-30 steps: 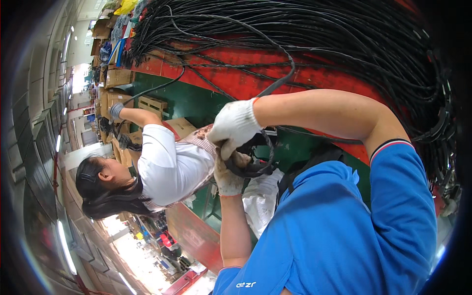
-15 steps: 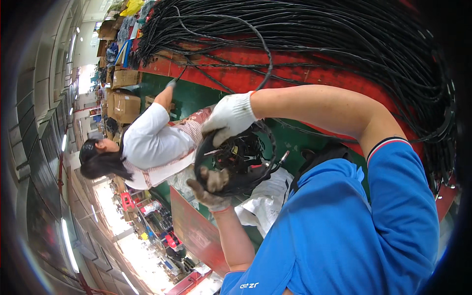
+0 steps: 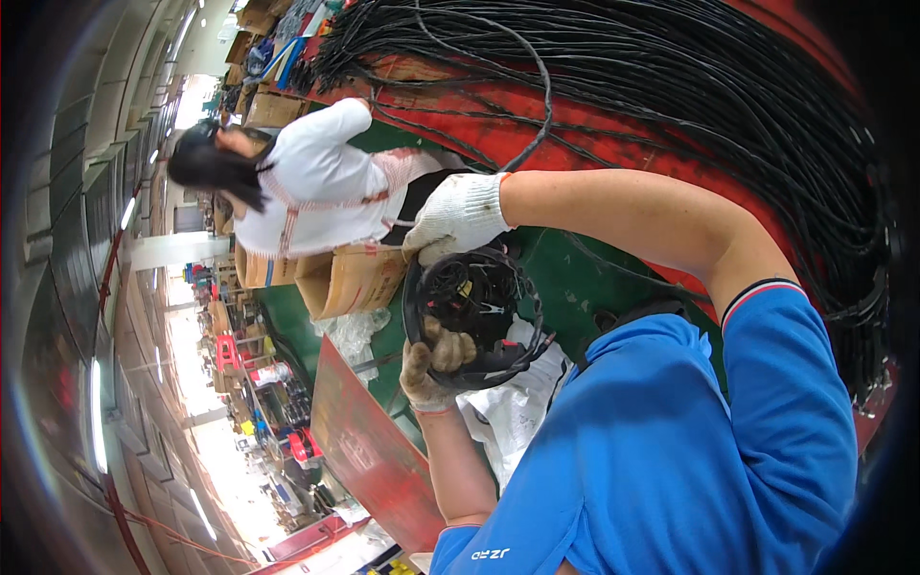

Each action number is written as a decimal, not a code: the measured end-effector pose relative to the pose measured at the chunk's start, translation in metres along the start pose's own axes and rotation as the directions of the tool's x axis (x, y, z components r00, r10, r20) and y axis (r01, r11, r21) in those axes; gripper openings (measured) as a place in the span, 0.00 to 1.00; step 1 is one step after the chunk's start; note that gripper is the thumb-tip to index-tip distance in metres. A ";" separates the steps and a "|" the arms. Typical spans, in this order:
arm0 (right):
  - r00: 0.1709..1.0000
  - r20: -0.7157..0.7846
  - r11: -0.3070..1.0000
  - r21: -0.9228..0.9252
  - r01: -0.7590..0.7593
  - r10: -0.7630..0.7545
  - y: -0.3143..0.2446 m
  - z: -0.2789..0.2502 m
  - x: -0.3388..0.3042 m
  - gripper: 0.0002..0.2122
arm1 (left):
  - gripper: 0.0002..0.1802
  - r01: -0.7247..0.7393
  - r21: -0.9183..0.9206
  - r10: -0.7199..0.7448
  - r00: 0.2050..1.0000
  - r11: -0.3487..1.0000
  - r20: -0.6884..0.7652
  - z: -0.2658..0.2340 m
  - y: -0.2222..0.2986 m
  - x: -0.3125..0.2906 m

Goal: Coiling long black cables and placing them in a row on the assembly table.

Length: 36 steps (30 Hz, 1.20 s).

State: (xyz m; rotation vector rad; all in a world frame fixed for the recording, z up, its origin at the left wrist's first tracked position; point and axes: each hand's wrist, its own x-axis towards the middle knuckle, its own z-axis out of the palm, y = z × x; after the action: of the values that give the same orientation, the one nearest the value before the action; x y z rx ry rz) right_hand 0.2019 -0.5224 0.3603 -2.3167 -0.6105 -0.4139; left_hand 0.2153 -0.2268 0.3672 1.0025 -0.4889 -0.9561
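Note:
A coil of black cable (image 3: 494,371) hangs in front of my blue shirt, held as an upright ring between both hands. My right hand (image 3: 458,218), in a white knit glove, closes on the ring's upper part. Lower down, my left hand (image 3: 437,360), in a glove with a dirty brownish palm, has its fingers wrapped round the coil. A small connector end (image 3: 548,339) sticks out at the ring's right side. One loose black cable (image 3: 548,91) arcs from the red table to behind my right wrist.
A long heap of black cables (image 3: 613,57) covers the red table (image 3: 613,153). A person in white (image 3: 326,182) stands beyond the coil, near a cardboard box (image 3: 350,280). Below lie a white sack (image 3: 508,412) and a red panel (image 3: 369,441).
My left fingers have closed further round the coil, and the ring faces me more openly. The other person has turned and pulled in the outstretched arm. My view has shifted, showing the cardboard box.

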 end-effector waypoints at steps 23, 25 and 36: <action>0.937 0.142 0.937 -0.190 -0.292 0.320 0.082 0.100 0.035 0.17 | 0.30 -0.276 -0.227 0.187 0.919 0.934 -0.346 -0.150 0.069 -0.087; 0.946 0.089 0.928 -0.240 -0.284 0.313 0.091 0.110 0.031 0.16 | 0.30 -0.231 -0.175 0.150 0.911 0.957 -0.385 -0.161 0.077 -0.088; 0.940 0.076 0.872 -0.403 -0.276 0.333 0.179 0.096 0.026 0.13 | 0.33 -0.208 0.141 0.251 0.814 0.968 -0.525 -0.242 0.122 -0.051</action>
State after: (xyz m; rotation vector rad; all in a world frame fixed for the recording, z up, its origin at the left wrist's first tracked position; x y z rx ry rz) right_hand 0.3307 -0.5629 0.2060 -2.7862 -0.2263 -0.2318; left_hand 0.4190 -0.0414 0.3605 1.1977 -0.1625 -0.4043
